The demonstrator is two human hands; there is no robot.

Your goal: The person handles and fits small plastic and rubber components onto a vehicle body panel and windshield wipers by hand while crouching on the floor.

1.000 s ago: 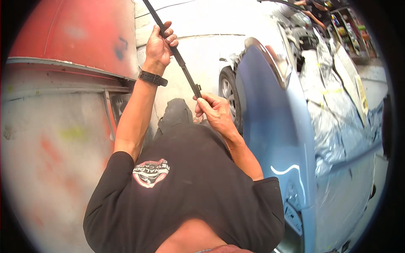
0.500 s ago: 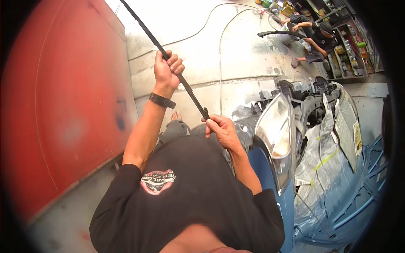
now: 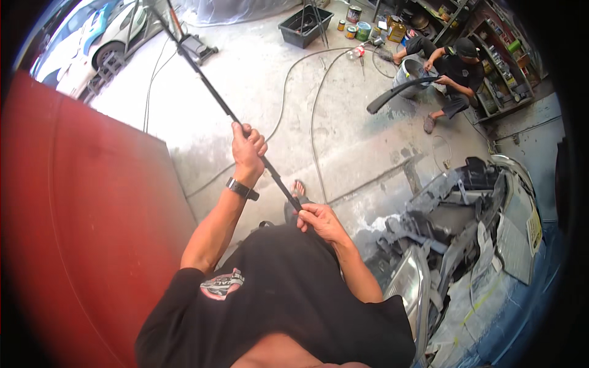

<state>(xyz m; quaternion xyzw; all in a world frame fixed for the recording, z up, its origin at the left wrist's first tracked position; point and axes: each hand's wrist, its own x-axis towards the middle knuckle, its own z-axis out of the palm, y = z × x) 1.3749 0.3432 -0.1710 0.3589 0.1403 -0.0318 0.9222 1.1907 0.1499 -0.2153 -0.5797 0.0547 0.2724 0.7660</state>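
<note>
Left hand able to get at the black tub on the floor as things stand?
Probably not: the left hand is closed around the black strip, and the black tub looks too far off across the concrete floor.

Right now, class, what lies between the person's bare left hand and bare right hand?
In the head view, part of the long thin black strip runs from the left hand to the right hand.

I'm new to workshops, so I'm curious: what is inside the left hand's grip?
A long, thin black strip runs through the left hand, showing above and below it. The stretch inside the closed grip is covered, so that part cannot be seen.
</note>
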